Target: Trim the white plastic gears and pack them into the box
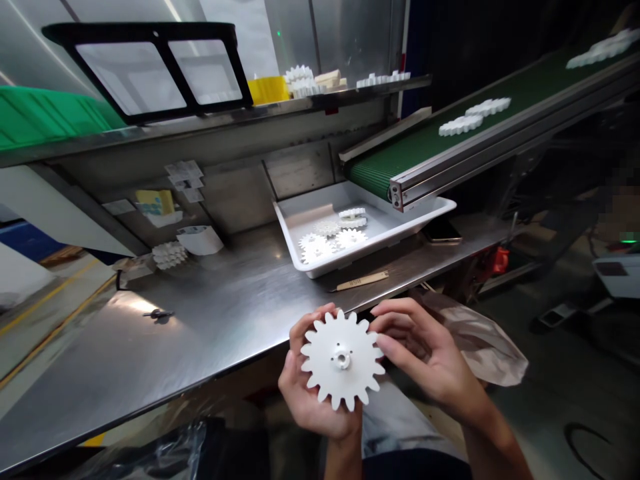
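Observation:
A white plastic gear (320, 373) with a small raised hub faces up toward me, just off the front edge of the metal table. My left hand (313, 407) is closed around its left and lower side, with the palm beneath it. At the gear's right rim, my right hand (425, 347) has thumb and fingers bent against the teeth. Part of the right fingertips is hidden behind the rim. Beyond my hands, a thin tool with a flat wooden handle (363, 281) lies near the table edge.
A white tray (295, 257) with several white gears (317, 247) stands under the end of a green sloping conveyor belt (525, 90), which carries more gears. A shelf (295, 103) runs above the metal table (220, 313). A phone-like dark slab (443, 232) lies right of the tray.

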A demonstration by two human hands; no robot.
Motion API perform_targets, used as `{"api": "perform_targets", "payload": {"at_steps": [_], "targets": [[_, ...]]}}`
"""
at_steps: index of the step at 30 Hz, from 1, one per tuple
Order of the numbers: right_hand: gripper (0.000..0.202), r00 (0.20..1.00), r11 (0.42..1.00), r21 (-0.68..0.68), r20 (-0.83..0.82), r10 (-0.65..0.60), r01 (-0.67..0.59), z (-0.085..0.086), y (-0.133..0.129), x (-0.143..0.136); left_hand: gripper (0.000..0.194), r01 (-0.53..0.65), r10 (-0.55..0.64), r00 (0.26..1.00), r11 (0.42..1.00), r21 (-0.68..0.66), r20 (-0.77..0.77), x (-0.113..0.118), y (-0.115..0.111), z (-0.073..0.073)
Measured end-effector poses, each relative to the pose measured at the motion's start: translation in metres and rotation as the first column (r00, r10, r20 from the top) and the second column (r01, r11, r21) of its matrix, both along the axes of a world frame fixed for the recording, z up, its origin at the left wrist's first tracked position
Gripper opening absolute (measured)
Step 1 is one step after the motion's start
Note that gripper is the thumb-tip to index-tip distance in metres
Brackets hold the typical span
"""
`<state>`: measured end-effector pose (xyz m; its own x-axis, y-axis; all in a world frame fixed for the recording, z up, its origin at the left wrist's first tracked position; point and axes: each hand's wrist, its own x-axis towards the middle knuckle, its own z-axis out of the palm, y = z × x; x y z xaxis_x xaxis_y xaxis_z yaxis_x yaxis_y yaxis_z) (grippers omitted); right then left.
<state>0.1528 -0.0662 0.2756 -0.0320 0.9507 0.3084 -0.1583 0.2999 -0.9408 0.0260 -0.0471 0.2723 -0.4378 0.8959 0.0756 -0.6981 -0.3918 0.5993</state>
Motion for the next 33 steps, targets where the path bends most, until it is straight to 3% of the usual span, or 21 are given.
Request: {"api": "perform_targets", "payload": {"at_steps": [8, 13, 18, 24, 29, 33], "targets": [[0.025, 0.998, 0.998, 0.046, 0.048, -0.047, 0.045, -0.003, 0.003, -0.004, 0.042, -0.087, 0.087, 0.996, 0.996, 0.028, 0.013, 0.003, 0.003, 0.003], [0.025, 0.983, 0.978, 0.139, 0.072, -0.17, 0.159, 0.0, 0.005, -0.006, 0.041, -0.124, 0.124, 0.992, 0.992, -0.01, 0.031, 0.004, 0.003, 0.006], [0.025, 0.987, 0.987, 0.054, 0.05, -0.152, 0.149, 0.0, 0.005, -0.007, 0.04, -0.103, 0.103, 0.994, 0.995, -0.005, 0.028, 0.004, 0.003, 0.005], [0.016, 0.983, 0.983, 0.051, 0.034, -0.179, 0.178, -0.001, 0.007, -0.008, 0.036, -0.132, 0.132, 0.991, 0.991, 0.006, 0.027, 0.007, 0.003, 0.003], [0.014, 0.991, 0.992, -0.012, -0.015, -0.13, 0.129, -0.001, 0.008, -0.011, 0.037, -0.125, 0.124, 0.992, 0.99, 0.062, 0.012, 0.008, 0.004, 0.002], [0.03, 0.987, 0.995, -0.096, -0.154, -0.047, 0.033, 0.0, 0.008, -0.01, 0.038, -0.17, 0.17, 0.985, 0.984, 0.058, 0.004, 0.01, 0.005, -0.001]]}}
